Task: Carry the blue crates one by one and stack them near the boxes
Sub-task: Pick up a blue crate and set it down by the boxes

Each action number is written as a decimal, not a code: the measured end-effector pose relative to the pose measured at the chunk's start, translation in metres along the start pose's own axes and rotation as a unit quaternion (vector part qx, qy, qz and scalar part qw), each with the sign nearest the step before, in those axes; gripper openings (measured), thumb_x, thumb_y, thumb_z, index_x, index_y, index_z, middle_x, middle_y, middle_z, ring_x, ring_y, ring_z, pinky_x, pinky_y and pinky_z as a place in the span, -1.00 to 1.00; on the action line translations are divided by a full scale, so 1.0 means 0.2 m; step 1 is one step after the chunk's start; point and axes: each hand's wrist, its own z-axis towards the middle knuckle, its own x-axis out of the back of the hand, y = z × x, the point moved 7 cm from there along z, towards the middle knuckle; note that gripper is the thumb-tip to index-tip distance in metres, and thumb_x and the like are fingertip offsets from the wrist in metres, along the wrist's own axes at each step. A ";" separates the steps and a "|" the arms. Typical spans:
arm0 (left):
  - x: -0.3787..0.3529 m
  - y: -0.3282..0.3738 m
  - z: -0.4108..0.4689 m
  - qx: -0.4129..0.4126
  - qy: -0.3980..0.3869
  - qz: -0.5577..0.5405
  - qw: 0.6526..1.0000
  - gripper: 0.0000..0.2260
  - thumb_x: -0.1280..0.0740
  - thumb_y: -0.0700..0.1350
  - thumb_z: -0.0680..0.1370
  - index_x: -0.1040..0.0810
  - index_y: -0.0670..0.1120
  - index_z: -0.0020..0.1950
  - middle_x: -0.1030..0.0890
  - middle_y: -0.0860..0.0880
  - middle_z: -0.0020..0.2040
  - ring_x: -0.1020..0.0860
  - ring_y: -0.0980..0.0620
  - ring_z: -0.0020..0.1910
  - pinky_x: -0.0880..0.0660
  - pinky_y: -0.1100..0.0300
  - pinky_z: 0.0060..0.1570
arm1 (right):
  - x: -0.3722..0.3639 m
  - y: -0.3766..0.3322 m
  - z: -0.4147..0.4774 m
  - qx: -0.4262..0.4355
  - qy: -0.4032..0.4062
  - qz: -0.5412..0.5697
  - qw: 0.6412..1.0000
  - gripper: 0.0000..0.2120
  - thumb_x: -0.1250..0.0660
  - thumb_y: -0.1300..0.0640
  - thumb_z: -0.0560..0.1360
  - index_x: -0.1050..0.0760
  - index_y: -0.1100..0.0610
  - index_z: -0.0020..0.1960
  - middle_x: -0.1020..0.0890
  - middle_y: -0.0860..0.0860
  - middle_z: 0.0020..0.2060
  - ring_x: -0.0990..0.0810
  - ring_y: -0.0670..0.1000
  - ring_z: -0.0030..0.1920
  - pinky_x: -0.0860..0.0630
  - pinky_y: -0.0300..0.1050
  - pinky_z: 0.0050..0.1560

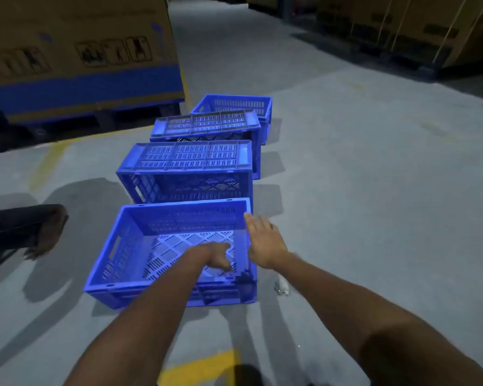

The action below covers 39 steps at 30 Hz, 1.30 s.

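Four blue crates sat in a single row on the concrete floor (360, 190), with the row running straight away from us. Each had its long axis left-right across the view, long wall facing us.

- Nearest crate (168, 288): upright, mouth up, nothing in it, lattice base showing. Handle slot in the left short wall.
- Second crate (184, 188): looked inverted, slotted panel facing up, just beyond the nearest one. We could not see inside.
- Third crate (204, 125): also panel-up, tilted, with its far edge riding higher against the fourth.
- Fourth crate (234, 105): upright, mouth up. We saw nothing in the part of its inside that showed.

Left hand (215, 256): down inside the nearest crate, close to its right wall, fingers curled downward. We could not tell if that grip had hold of anything.
Right hand (265, 243): grip open, fingers straight, lying over the rim of the nearest crate's right short wall, fingertips toward the far right corner, holding nothing.

Around them:
- A large cardboard box (81, 51) with a blue band, on a pallet to the upper left, near the far end of the row.
- More boxes (430, 32) at the upper right, well apart.
- A small pale scrap (281, 286) on the floor just beside the nearest crate's right wall.
- Yellow floor lines (198, 369) at our feet.
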 end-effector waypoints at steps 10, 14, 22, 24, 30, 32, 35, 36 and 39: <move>-0.39 -0.05 0.03 0.030 -0.036 0.126 0.991 -0.53 -0.50 -0.12 0.40 -0.44 -0.11 0.25 -0.51 -0.18 0.23 -0.53 -0.20 0.17 -0.51 -0.06 0.10 | -0.56 -0.16 -0.18 0.072 -0.212 -0.105 0.969 -0.48 -0.46 -0.03 0.37 -0.41 0.09 0.26 -0.53 0.12 0.15 -0.44 0.14 0.25 -0.42 0.12 0.16; -0.39 0.01 -0.01 0.013 0.006 0.179 0.984 -0.71 -0.33 -0.22 0.52 -0.49 -0.11 0.24 -0.53 -0.20 0.21 -0.55 -0.20 0.16 -0.49 -0.04 0.11 | -0.59 -0.18 -0.21 0.043 -0.211 -0.150 0.965 -0.35 -0.49 -0.14 0.35 -0.37 0.07 0.33 -0.51 0.12 0.21 -0.38 0.15 0.29 -0.23 0.27 0.29; -0.29 0.26 -0.04 -0.042 0.075 0.205 0.975 -0.72 -0.38 -0.06 0.47 -0.51 -0.07 0.16 -0.59 -0.16 0.13 -0.54 -0.17 0.17 -0.46 -0.02 0.12 | -0.41 -0.06 -0.19 -0.043 -0.233 -0.190 0.953 -0.46 -0.47 -0.23 0.37 -0.47 -0.05 0.27 -0.57 -0.01 0.20 -0.50 0.11 0.25 -0.08 0.36 0.37; -0.18 0.31 -0.07 -0.042 0.093 0.202 0.974 -0.72 -0.39 -0.08 0.46 -0.51 -0.04 0.15 -0.60 -0.13 0.11 -0.55 -0.16 0.15 -0.47 -0.02 0.11 | -0.26 -0.01 -0.16 -0.048 -0.238 -0.175 0.954 -0.41 -0.51 -0.24 0.32 -0.47 -0.04 0.25 -0.58 -0.01 0.18 -0.54 0.09 0.22 -0.13 0.34 0.36; 0.33 0.51 -0.33 -0.073 0.130 0.119 0.982 -0.66 -0.37 -0.12 0.44 -0.54 -0.05 0.22 -0.56 -0.17 0.19 -0.52 -0.20 0.22 -0.46 -0.01 0.15 | 0.41 0.05 -0.22 -0.076 -0.247 -0.037 0.965 -0.34 -0.51 -0.27 0.28 -0.50 0.07 0.24 -0.58 0.06 0.22 -0.51 0.14 0.25 -0.32 0.29 0.31; 0.50 0.58 -0.45 -0.084 0.108 0.095 0.986 -0.73 -0.36 -0.12 0.45 -0.55 -0.09 0.14 -0.57 -0.19 0.17 -0.53 -0.21 0.18 -0.47 0.01 0.10 | 0.65 0.03 -0.25 -0.082 -0.237 -0.008 0.968 -0.44 -0.49 -0.21 0.33 -0.52 0.09 0.20 -0.59 0.08 0.20 -0.54 0.15 0.20 -0.45 0.18 0.23; 0.74 0.72 -0.68 -0.104 0.073 0.045 0.991 -0.79 -0.36 -0.14 0.47 -0.54 -0.16 0.08 -0.59 -0.22 0.13 -0.54 -0.22 0.14 -0.45 0.04 0.01 | 1.06 -0.04 -0.30 -0.067 -0.256 -0.019 0.964 -0.50 -0.49 -0.14 0.36 -0.56 0.12 0.18 -0.62 0.11 0.17 -0.58 0.14 0.15 -0.54 -0.01 0.09; 0.82 0.77 -0.77 -0.111 0.067 0.023 0.991 -0.79 -0.36 -0.15 0.48 -0.54 -0.18 0.08 -0.59 -0.23 0.12 -0.55 -0.22 0.13 -0.45 0.05 -0.01 | 1.21 -0.06 -0.32 -0.064 -0.271 -0.029 0.960 -0.51 -0.50 -0.12 0.37 -0.57 0.13 0.19 -0.63 0.13 0.16 -0.59 0.14 0.14 -0.53 -0.05 0.04; 1.11 0.94 -1.05 -0.133 0.048 -0.041 0.989 -0.79 -0.39 -0.17 0.48 -0.57 -0.20 0.08 -0.62 -0.23 0.04 -0.58 -0.23 0.05 -0.44 0.06 -0.12 | 1.68 -0.10 -0.38 -0.077 -0.312 -0.054 0.946 -0.44 -0.54 -0.12 0.32 -0.56 0.12 0.23 -0.63 0.09 0.15 -0.61 0.12 0.12 -0.48 -0.09 -0.08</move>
